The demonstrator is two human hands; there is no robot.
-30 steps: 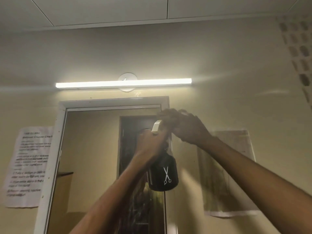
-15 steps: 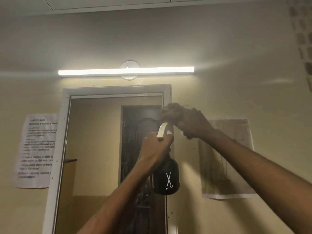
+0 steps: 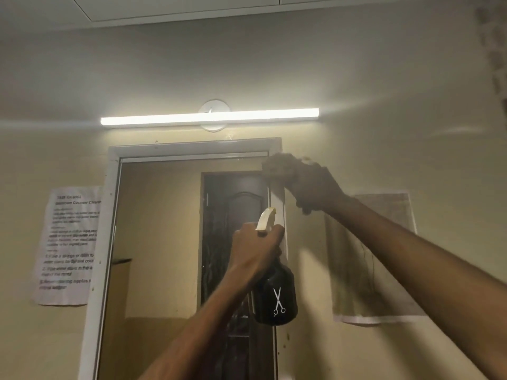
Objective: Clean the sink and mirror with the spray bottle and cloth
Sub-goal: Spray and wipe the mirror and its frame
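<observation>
A tall mirror [image 3: 162, 242] in a white frame hangs on the wall and reflects a dark door. My left hand [image 3: 256, 249] grips the neck of a black spray bottle [image 3: 275, 297] with a white scissors mark and a pale nozzle, held up before the mirror's right edge. My right hand [image 3: 310, 187] is raised at the mirror's upper right corner, closed on a brownish cloth [image 3: 279, 164] pressed against the frame there; hand and cloth are blurred. The sink is out of view.
A lit tube light [image 3: 210, 117] runs above the mirror. A printed notice [image 3: 68, 242] is taped to the wall on the left, and a stained paper sheet [image 3: 375, 259] on the right.
My right hand with the cloth has moved up and right to the mirror's top right corner, apart from the bottle's nozzle. The left hand and bottle have sunk lower.
</observation>
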